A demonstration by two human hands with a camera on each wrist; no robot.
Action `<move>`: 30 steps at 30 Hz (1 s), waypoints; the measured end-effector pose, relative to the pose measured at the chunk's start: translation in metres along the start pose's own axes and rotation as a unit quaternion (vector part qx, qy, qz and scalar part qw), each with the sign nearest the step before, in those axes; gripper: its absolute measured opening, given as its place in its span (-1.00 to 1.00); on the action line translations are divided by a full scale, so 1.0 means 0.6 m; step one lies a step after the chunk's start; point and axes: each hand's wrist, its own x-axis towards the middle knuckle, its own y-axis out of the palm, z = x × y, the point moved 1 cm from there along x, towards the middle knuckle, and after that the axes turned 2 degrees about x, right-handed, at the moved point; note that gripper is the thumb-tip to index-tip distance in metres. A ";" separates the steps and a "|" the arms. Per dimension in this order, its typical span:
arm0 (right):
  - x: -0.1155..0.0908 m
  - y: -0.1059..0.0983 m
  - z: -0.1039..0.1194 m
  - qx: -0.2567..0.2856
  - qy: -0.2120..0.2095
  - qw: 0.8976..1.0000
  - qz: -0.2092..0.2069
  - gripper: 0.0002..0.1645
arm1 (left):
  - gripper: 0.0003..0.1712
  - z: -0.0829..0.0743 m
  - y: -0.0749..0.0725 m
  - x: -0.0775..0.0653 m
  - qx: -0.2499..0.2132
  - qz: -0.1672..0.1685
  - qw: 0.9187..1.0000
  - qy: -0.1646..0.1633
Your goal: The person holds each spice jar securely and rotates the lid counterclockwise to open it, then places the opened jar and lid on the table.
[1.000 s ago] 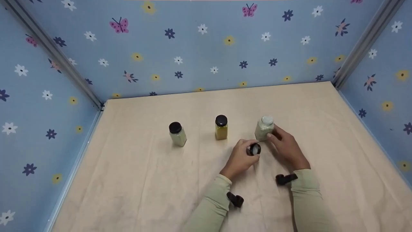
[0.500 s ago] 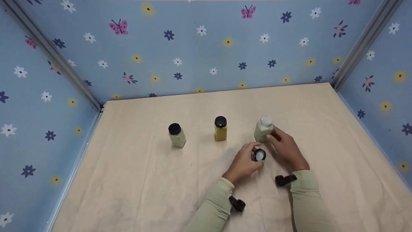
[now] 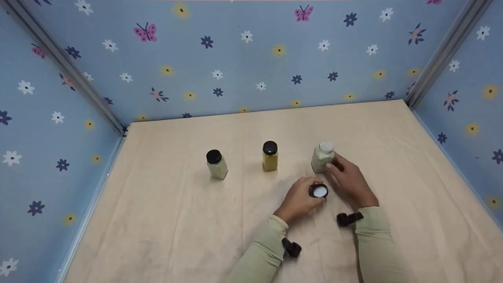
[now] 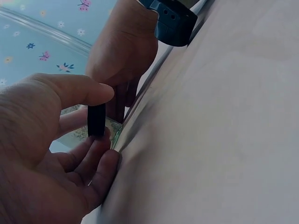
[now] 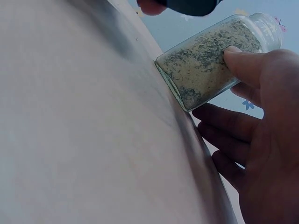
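Note:
My left hand [image 3: 300, 199] pinches a black screw cap [image 3: 319, 191] between thumb and fingers, its pale inner side facing up in the head view. Edge-on, the same cap [image 4: 96, 120] shows as a dark band in the left wrist view. Just beyond it, my right hand [image 3: 351, 180] holds a square glass spice jar [image 3: 321, 160] that stands uncapped on the cloth. Through the glass in the right wrist view, the jar [image 5: 205, 60] shows a pale seasoning with dark green flecks, thumb on one side and fingers behind.
A black-capped jar with yellow contents [image 3: 270, 157] stands left of the held jar. Farther left is another black-capped jar with pale green contents [image 3: 217, 165]. Cream cloth [image 3: 177, 220] covers the table, with blue flowered panels [image 3: 235, 51] behind and at both sides.
My left hand has shifted slightly right and toward me with the cap, turning its inner side upward. The right hand and its jar have stayed in place.

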 end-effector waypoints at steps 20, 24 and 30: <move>-0.001 0.000 0.001 0.003 0.006 1.000 0.002 -0.21 | -0.51 -0.021 0.020 0.005 0.132 -0.005 0.991 -0.022; -0.001 -0.001 0.001 0.004 0.010 1.000 0.001 -0.19 | -0.59 -0.030 0.028 0.003 0.183 -0.010 0.983 -0.021; 0.000 -0.001 0.001 0.009 0.012 1.000 0.001 -0.18 | -0.60 -0.036 0.038 0.001 0.223 -0.028 0.974 -0.034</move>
